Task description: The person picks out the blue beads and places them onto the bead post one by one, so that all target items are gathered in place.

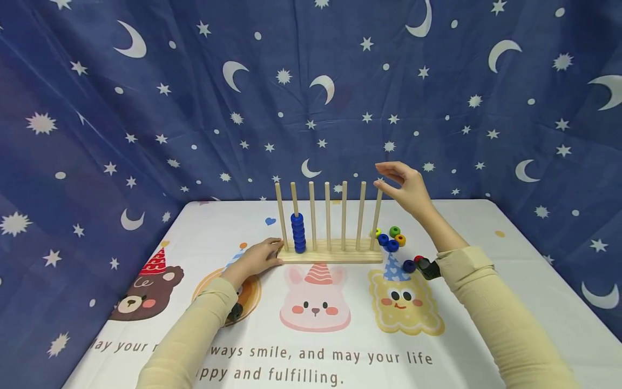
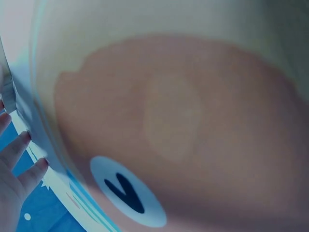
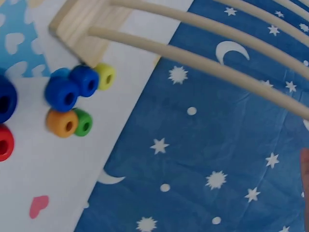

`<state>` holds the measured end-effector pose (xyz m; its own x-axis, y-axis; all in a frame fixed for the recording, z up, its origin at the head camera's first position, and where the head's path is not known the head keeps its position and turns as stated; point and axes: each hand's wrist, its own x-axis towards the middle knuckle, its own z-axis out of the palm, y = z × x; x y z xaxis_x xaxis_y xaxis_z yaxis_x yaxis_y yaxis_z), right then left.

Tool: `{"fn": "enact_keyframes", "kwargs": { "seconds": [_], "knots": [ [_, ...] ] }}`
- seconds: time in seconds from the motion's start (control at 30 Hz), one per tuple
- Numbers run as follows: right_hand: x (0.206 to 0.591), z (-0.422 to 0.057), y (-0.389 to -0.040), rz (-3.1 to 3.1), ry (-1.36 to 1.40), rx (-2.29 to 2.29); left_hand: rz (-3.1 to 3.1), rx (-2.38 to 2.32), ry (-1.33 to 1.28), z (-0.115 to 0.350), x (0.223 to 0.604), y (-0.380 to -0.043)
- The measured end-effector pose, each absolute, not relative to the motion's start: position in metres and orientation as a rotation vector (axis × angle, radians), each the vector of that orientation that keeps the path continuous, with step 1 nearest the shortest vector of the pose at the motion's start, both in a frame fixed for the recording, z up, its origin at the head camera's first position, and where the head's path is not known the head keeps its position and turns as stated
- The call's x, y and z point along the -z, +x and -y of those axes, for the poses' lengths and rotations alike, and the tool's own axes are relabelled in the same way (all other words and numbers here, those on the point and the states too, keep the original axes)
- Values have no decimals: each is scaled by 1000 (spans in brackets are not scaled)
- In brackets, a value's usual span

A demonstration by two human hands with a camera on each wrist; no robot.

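Note:
A wooden peg rack [image 1: 330,258] stands on the table, with several upright pegs along its base. Blue beads [image 1: 298,233] are stacked on the second peg from the left. My left hand [image 1: 257,256] grips the base's left end between fingers and thumb; in the left wrist view the fingers [image 2: 17,150] show only at the edge. My right hand [image 1: 405,186] is raised beside the top of the rightmost peg [image 1: 376,216], thumb and fingers apart, no bead visible between them. In the right wrist view only a sliver of that hand shows.
Loose beads lie right of the rack: blue [image 3: 63,94], yellow [image 3: 105,76], orange [image 3: 62,123] and green [image 3: 83,122]. Nearer my right sleeve are a dark blue bead [image 1: 409,266] and a red bead [image 3: 5,142]. A starry blue curtain [image 1: 291,81] hangs behind the printed tablecloth [image 1: 359,302].

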<state>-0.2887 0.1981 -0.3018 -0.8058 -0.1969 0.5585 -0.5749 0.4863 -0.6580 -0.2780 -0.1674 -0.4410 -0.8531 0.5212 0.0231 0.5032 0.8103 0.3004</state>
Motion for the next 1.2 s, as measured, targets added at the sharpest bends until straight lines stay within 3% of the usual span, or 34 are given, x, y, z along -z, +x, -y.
{"fn": "enact_keyframes", "kwargs": {
  "seconds": [1.2],
  "knots": [
    [361,-242,-287,2535,564,-1179,-2901,-513,822,173,445,-280]
  ]
}}
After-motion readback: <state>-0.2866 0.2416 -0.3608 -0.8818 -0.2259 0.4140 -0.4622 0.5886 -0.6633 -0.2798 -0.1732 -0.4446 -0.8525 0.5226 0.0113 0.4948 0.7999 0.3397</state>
